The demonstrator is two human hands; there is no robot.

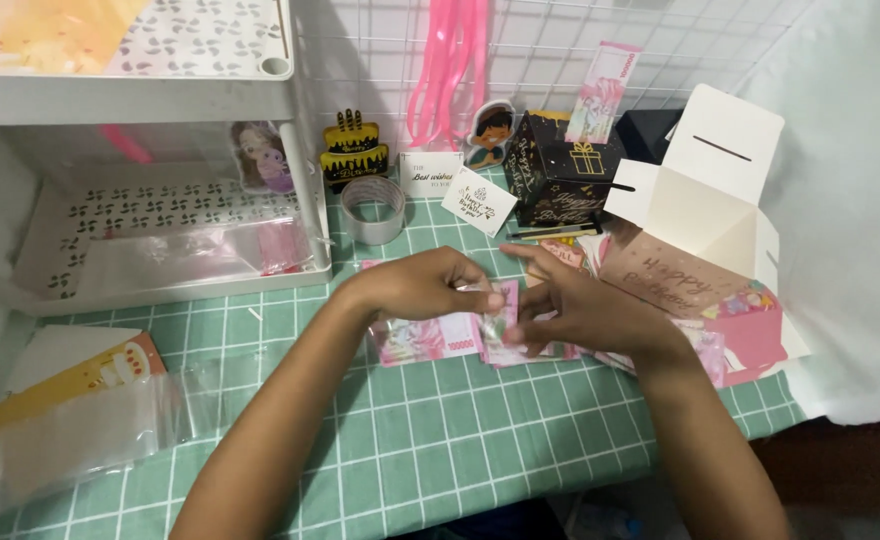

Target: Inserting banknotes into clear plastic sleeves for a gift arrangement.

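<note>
Both of my hands meet over the middle of a green checked mat (440, 440). My left hand (422, 285) pinches the top of a strip of pink banknotes in clear plastic (430, 338) that lies flat on the mat. My right hand (575, 305) grips the same strip from the right, fingers curled around its folded part. An open white and pink gift box (705, 200) stands just right of my right hand.
A roll of clear tape (373, 208) sits behind my hands. Small greeting cards (478, 200), a black gift box (560, 170) and cake toppers (355, 150) line the wire grid at the back. A white shelf unit (160, 230) stands at left; plastic sleeves (90, 420) lie at lower left.
</note>
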